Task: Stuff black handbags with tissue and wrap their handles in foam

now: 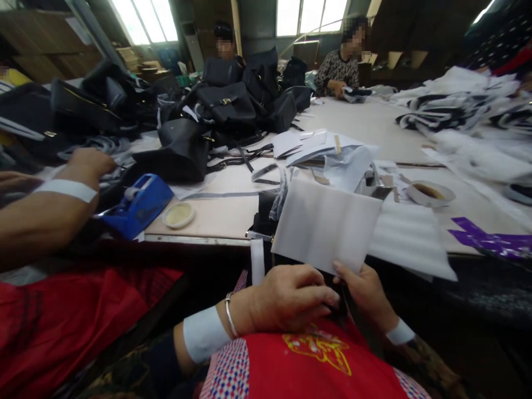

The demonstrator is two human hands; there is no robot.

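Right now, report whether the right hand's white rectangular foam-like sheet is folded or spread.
Spread: the sheet shows a broad flat face above the right hand.

Left fingers (318, 296) curled; right fingers (348, 272) in a pinch

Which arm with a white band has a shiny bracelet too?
The wearer's left arm: a silver bracelet sits between the band and left hand. The right arm and neighbour's arm show none.
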